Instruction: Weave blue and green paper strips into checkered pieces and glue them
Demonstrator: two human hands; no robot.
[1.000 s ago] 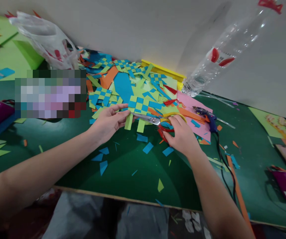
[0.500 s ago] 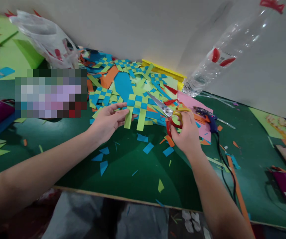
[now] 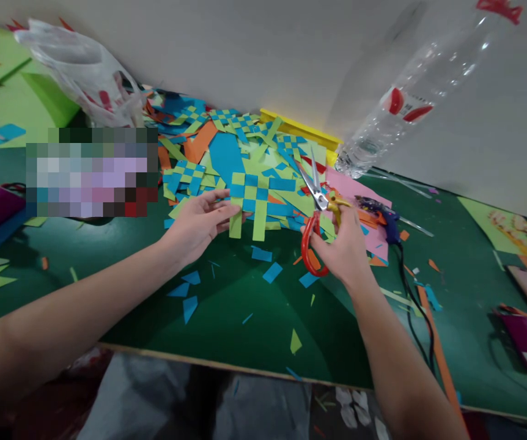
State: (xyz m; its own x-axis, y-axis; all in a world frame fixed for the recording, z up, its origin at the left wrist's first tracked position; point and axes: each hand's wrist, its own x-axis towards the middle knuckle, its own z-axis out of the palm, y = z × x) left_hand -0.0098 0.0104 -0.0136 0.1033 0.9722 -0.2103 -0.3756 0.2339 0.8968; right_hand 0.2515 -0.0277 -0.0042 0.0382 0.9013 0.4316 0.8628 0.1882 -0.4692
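My left hand (image 3: 203,223) pinches the left side of a woven piece of blue and lime-green paper strips (image 3: 255,194) between thumb and fingers. Two green strip ends hang down from it, and blue ends stick out to the right. My right hand (image 3: 343,244) grips a pair of scissors (image 3: 322,203) with one yellow and one red handle loop. Their blades are parted and point up and away, to the right of the woven paper, not touching it. Behind both hands lies a heap of similar woven pieces (image 3: 187,177) and loose strips.
A hot glue gun (image 3: 385,223) with a black cord lies right of the scissors on pink paper (image 3: 359,186). A clear plastic bottle (image 3: 410,98) leans at the back right. Paper scraps (image 3: 272,272) dot the green table (image 3: 254,324). A plastic bag (image 3: 80,67) stands back left.
The scissors' blades have opened and turned upward, away from the woven paper; the red loop has swung down. Blue strip ends at the paper's right now show. My left hand stays nearly still.
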